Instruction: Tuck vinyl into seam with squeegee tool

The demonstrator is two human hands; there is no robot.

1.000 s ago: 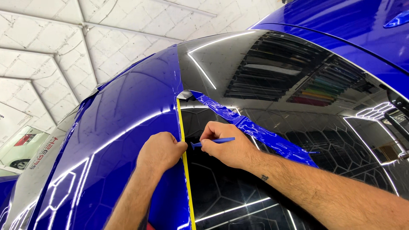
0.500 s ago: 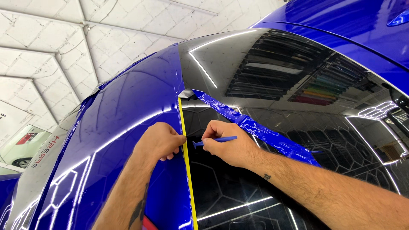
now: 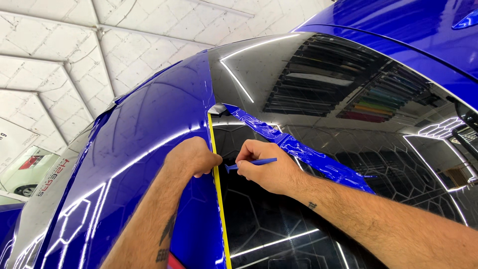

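Head view: the right hand [image 3: 266, 169] pinches a small blue tool [image 3: 249, 163], its tip just beside the yellow tape line [image 3: 219, 199]. The left hand [image 3: 191, 157], fingers curled, presses the blue car panel [image 3: 144, 134] beside that tape.

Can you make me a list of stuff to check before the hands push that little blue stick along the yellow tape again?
1. Right hand grips the blue stick: ok.
2. Stick tip sits at the yellow tape: ok.
3. Left hand presses the blue panel beside the tape: ok.
4. Tape lies straight along the edge: ok.
5. Loose blue strip lies off the tape line: ok.
6. Film fully tucked under the edge: cannot tell.
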